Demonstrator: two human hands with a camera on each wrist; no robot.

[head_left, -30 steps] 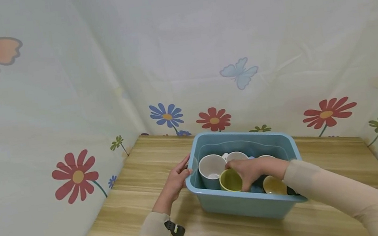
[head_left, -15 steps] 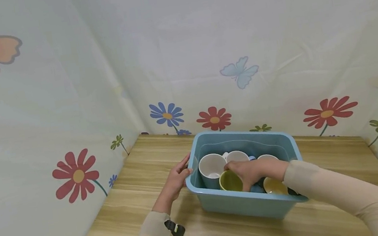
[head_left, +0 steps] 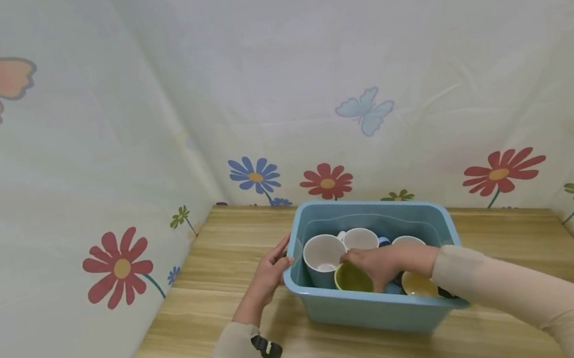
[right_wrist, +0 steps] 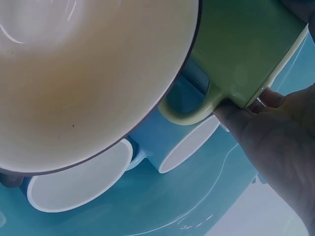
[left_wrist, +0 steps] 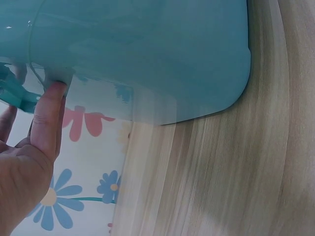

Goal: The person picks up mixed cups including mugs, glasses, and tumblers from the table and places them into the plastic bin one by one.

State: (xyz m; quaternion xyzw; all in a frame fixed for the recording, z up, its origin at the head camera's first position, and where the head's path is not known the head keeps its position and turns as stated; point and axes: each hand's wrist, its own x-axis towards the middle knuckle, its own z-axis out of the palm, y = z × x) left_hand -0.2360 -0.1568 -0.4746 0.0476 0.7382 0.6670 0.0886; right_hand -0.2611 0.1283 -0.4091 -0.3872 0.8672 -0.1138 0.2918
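Observation:
A light-blue plastic bin (head_left: 364, 314) with several mugs inside stands on the table. My left hand (head_left: 269, 275) holds its left end, thumb on the rim and fingers beneath, as the left wrist view shows. Inside the bin, my right hand (head_left: 382, 263) grips a green mug (head_left: 351, 279) by its rim and side. In the right wrist view the mug's pale-green handle (right_wrist: 189, 115) sticks out beside the fingers. Left of that mug is a larger mug with a white inside (head_left: 325, 251). A mug with a cream-yellow inside (head_left: 417, 284) sits at the right, partly behind my wrist.
White-lined mugs (head_left: 360, 240) stand along the bin's far wall. The wood-grain table (head_left: 220, 248) surrounds the bin. Close behind it hangs a pale sheet (head_left: 264, 85) printed with flowers and butterflies. A black device (head_left: 268, 351) is strapped to my left wrist.
My right hand has settled slightly lower round the green mug, and its inside looks more shaded. My left hand and the bin stay in place.

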